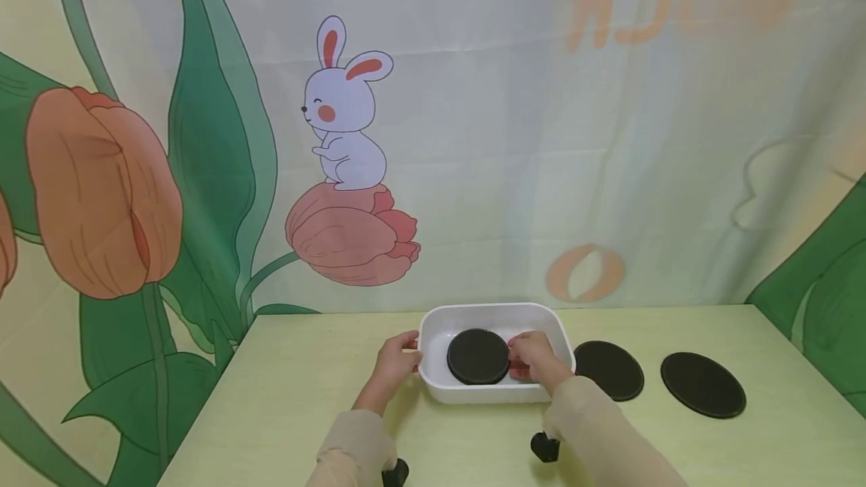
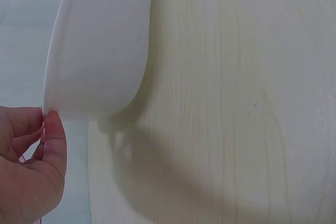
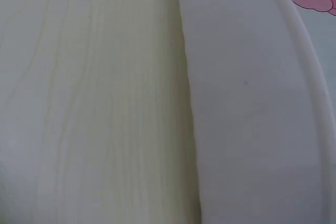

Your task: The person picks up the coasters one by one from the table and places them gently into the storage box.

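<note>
A white rectangular basin (image 1: 487,394) with rounded corners stands on the table. Inside it lies a round black disc (image 1: 478,356). My left hand (image 1: 395,361) pinches the basin's left rim; the left wrist view shows this hand (image 2: 37,166) with thumb and finger at the rim of the white basin (image 2: 105,45). Within the basin, my right hand (image 1: 534,355) has its fingers curled at the disc's right edge, and its grip there is partly hidden. The right wrist view shows only the basin's outer wall (image 3: 252,98) and the tabletop, not the hand.
To the right of the basin, two more black discs lie on the pale wood-grain table (image 1: 304,374): a nearer disc (image 1: 612,371), partly behind the right arm, and a farther disc (image 1: 704,385). A printed curtain (image 1: 473,134) hangs behind the table's back edge.
</note>
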Tool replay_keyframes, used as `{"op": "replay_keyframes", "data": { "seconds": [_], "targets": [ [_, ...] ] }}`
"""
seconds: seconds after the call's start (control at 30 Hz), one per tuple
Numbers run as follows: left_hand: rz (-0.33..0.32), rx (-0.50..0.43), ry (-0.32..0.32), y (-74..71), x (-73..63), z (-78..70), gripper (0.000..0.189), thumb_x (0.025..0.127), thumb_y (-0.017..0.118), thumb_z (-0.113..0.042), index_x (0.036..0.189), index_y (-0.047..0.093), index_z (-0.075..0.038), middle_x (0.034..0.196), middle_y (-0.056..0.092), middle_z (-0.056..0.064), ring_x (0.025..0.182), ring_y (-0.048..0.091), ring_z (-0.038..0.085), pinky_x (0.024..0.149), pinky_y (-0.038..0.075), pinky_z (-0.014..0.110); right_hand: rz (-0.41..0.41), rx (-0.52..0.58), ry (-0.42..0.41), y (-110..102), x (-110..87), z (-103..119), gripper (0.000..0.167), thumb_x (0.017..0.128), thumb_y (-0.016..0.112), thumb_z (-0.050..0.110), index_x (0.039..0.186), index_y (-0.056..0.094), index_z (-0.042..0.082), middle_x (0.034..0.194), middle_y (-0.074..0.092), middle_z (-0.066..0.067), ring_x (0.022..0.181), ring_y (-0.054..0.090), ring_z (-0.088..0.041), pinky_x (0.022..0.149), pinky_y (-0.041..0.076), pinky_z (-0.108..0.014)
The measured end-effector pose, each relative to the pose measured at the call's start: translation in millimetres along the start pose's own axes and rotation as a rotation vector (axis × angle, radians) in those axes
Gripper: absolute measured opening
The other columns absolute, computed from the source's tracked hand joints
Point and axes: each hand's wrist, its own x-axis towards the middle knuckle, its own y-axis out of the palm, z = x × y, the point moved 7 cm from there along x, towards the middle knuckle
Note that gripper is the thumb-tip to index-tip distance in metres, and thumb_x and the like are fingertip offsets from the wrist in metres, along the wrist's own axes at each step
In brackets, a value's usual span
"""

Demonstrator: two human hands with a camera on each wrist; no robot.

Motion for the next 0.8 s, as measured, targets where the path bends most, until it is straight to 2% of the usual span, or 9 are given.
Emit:
{"op": "replay_keyframes", "data": {
  "seconds": [0.2, 0.4, 0.57, 0.7, 0.8],
  "targets": [
    [-0.001, 0.005, 0.000, 0.3, -0.6, -1.0, 0.043, 0.080, 0.052, 0.006, 0.123, 0.046, 0.007, 0.104, 0.054, 0.020, 0.081, 0.054, 0.016, 0.066, 0.054, 0.024, 0.037, -0.011, -0.016, -7, -4.3, 14, 0.036, 0.068, 0.042, -0.014, 0.104, 0.047, -0.009, 0.060, 0.041, -0.002, 0.050, 0.043, -0.013, 0.046, 0.046, -0.023],
    [0.001, 0.016, 0.004, -0.3, -1.4, -1.9, 0.043, 0.080, 0.052, 0.006, 0.123, 0.046, 0.008, 0.104, 0.054, 0.021, 0.080, 0.054, 0.016, 0.067, 0.054, 0.025, 0.139, -0.139, -0.054, -23, -13.2, 42, 0.034, 0.076, 0.052, -0.005, 0.110, 0.046, -0.004, 0.076, 0.048, -0.006, 0.064, 0.048, -0.016, 0.055, 0.050, -0.025],
    [0.008, 0.013, -0.008, 0.0, -0.9, -1.3, 0.043, 0.080, 0.051, 0.006, 0.123, 0.046, 0.008, 0.107, 0.053, 0.023, 0.081, 0.054, 0.016, 0.069, 0.054, 0.026, 0.208, -0.233, -0.124, -45, -20.0, 62, 0.038, 0.080, 0.054, 0.003, 0.117, 0.045, -0.004, 0.085, 0.051, -0.006, 0.071, 0.052, -0.018, 0.061, 0.051, -0.027],
    [0.006, 0.013, -0.010, 0.6, 0.6, 0.2, 0.044, 0.080, 0.051, 0.006, 0.123, 0.046, 0.008, 0.106, 0.053, 0.022, 0.080, 0.054, 0.016, 0.068, 0.054, 0.026, 0.202, -0.276, -0.135, -68, -20.7, 70, 0.042, 0.082, 0.054, 0.007, 0.121, 0.042, -0.003, 0.092, 0.052, -0.007, 0.079, 0.053, -0.021, 0.065, 0.051, -0.028],
    [0.004, 0.019, -0.005, 0.9, 1.1, 0.5, 0.044, 0.079, 0.052, 0.006, 0.123, 0.046, 0.007, 0.104, 0.054, 0.020, 0.077, 0.054, 0.015, 0.067, 0.054, 0.026, 0.195, -0.283, -0.132, -85, -15.7, 68, 0.043, 0.083, 0.054, 0.009, 0.122, 0.041, -0.002, 0.092, 0.054, -0.006, 0.080, 0.053, -0.021, 0.067, 0.051, -0.029]
  ]
}}
